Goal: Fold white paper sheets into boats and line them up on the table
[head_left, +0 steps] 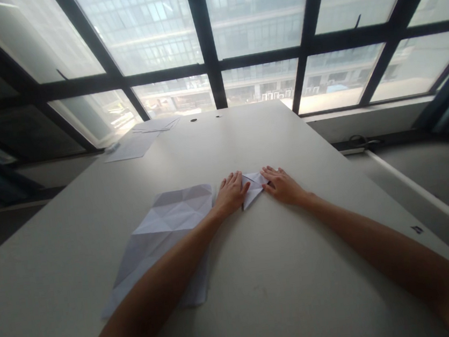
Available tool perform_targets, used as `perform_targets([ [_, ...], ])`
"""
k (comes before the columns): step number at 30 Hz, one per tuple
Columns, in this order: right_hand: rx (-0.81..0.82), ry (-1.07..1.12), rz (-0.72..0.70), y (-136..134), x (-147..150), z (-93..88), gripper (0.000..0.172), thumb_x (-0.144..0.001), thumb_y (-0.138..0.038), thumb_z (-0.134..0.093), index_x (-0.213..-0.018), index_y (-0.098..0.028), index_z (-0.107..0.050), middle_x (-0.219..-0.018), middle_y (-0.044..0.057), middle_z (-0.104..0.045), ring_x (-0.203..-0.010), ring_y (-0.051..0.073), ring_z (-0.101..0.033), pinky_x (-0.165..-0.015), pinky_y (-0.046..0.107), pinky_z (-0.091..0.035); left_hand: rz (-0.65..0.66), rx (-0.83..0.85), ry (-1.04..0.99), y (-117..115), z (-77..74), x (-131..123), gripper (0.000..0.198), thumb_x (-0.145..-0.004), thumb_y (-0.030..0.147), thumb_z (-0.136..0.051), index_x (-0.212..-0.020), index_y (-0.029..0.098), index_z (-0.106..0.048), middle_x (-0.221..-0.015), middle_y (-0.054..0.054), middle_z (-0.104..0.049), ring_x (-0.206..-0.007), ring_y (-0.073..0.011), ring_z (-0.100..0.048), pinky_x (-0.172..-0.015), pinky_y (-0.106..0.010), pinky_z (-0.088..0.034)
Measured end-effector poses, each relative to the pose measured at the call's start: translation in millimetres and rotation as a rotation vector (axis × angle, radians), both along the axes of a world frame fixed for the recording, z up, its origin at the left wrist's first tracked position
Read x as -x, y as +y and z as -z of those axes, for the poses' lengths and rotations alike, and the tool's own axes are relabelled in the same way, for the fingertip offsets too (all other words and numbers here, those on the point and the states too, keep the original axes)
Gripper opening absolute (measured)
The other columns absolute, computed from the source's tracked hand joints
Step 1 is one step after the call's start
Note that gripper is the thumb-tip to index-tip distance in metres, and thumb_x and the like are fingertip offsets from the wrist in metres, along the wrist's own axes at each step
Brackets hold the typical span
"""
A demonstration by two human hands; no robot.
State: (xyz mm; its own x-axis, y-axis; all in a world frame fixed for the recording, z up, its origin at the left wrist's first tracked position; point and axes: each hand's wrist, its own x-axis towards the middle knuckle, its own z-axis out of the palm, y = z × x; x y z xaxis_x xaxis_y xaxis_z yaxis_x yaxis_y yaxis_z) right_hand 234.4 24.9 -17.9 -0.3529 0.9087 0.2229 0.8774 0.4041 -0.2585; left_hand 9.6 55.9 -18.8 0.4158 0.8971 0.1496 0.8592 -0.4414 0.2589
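Note:
A small piece of folded white paper (pixel 253 184) lies on the table between my two hands, with creased flaps and a point toward me. My left hand (pixel 230 194) rests flat over its left side, fingers stretched forward and thumb on the paper. At the right edge, my right hand (pixel 283 185) presses down with fingers spread and thumb touching a flap. Parts of the paper are hidden under both hands. Beside my left forearm lies a larger creased white sheet (pixel 165 218), partly covered by that arm.
The white table (pixel 300 268) stretches toward large windows. More white sheets (pixel 135 145) lie at its far left. Two small dark spots, one a round hole (pixel 193 120), show near the far edge. A dark mark (pixel 417 229) sits near the right edge, beyond which runs a white bar (pixel 425 186).

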Motion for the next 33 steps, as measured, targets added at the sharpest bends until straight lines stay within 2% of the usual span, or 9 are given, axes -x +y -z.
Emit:
perform_targets([
  [3,0.037,-0.025,-0.015,-1,0,-0.1,0.054,-0.099,-0.038,-0.041,-0.147,-0.013,-0.044,-0.157,0.014,-0.037,-0.148,0.023,-0.028,-0.12,0.044,-0.019,-0.121,-0.098,-0.204,3,-6.4,1,0.058,-0.104,0.04,-0.018,-0.146,0.009,-0.043,-0.148,-0.015,-0.05,-0.138,-0.0226,-0.046,-0.116,-0.041,-0.035],
  [6,0.025,-0.034,0.008,-1,1,0.6,0.055,-0.099,-0.039,-0.041,-0.147,-0.012,-0.044,-0.157,0.014,-0.037,-0.148,0.023,-0.028,-0.12,0.044,-0.019,-0.078,-0.219,-0.295,0,-13.5,0,0.049,-0.102,0.029,-0.025,-0.14,0.015,-0.052,-0.146,-0.009,-0.053,-0.137,-0.0177,-0.047,-0.117,-0.037,-0.035],
  [9,0.013,-0.045,0.035,-2,3,-0.2,0.055,-0.099,-0.04,-0.041,-0.146,-0.012,-0.045,-0.156,0.015,-0.039,-0.146,0.024,-0.031,-0.119,0.044,-0.021,0.088,-0.195,-0.185,-9,-15.2,-4,0.046,-0.102,0.03,-0.03,-0.14,0.018,-0.053,-0.151,-0.007,-0.048,-0.142,-0.0174,-0.04,-0.119,-0.038,-0.031],
  [13,-0.018,-0.067,0.071,-4,3,-1.6,0.051,-0.101,-0.036,-0.036,-0.144,-0.012,-0.048,-0.153,0.014,-0.043,-0.143,0.024,-0.036,-0.117,0.04,-0.024,0.324,-0.035,0.091,-20,-11.3,-9,0.056,-0.103,0.047,-0.028,-0.154,0.024,-0.033,-0.163,-0.005,-0.026,-0.152,-0.024,-0.018,-0.121,-0.049,-0.019],
  [18,-0.059,-0.098,0.114,-5,4,-2.5,0.049,-0.1,-0.036,-0.037,-0.14,-0.012,-0.053,-0.15,0.014,-0.048,-0.139,0.025,-0.039,-0.115,0.037,-0.027,0.34,0.027,0.171,-19,-8.9,-8,0.062,-0.104,0.053,-0.017,-0.158,0.023,-0.021,-0.165,-0.006,-0.018,-0.153,-0.0241,-0.011,-0.122,-0.05,-0.012],
  [23,-0.089,-0.104,0.167,-8,6,-5.2,0.046,-0.099,-0.037,-0.041,-0.134,-0.013,-0.058,-0.144,0.015,-0.053,-0.132,0.028,-0.045,-0.108,0.039,-0.034,0.286,-0.016,0.159,-15,-8.7,-6,0.061,-0.103,0.053,-0.025,-0.155,0.021,-0.029,-0.162,-0.009,-0.026,-0.151,-0.0239,-0.02,-0.121,-0.047,-0.018],
  [28,-0.118,-0.074,0.198,-9,5,-6.5,0.037,-0.097,-0.038,-0.047,-0.124,-0.017,-0.063,-0.136,0.013,-0.06,-0.123,0.029,-0.049,-0.1,0.04,-0.037,0.273,-0.168,0.181,-14,-13.4,-4,0.042,-0.104,0.033,-0.033,-0.142,0.024,-0.048,-0.153,-0.006,-0.046,-0.145,-0.0227,-0.034,-0.12,-0.046,-0.02],
  [30,-0.13,-0.047,0.202,-8,5,-6.0,0.035,-0.096,-0.039,-0.051,-0.12,-0.018,-0.065,-0.132,0.012,-0.062,-0.121,0.029,-0.049,-0.098,0.04,-0.038,0.278,-0.209,0.19,-15,-15.9,-5,0.038,-0.104,0.027,-0.034,-0.136,0.023,-0.053,-0.148,-0.007,-0.05,-0.141,-0.0221,-0.039,-0.119,-0.044,-0.025],
  [33,-0.146,0.011,0.188,-7,4,-5.1,0.03,-0.093,-0.037,-0.057,-0.115,-0.019,-0.068,-0.125,0.011,-0.066,-0.117,0.028,-0.051,-0.097,0.04,-0.037,0.259,-0.225,0.189,-17,-19.5,-6,0.034,-0.102,0.031,-0.041,-0.131,0.019,-0.056,-0.142,-0.01,-0.055,-0.134,-0.0239,-0.047,-0.112,-0.04,-0.035],
])
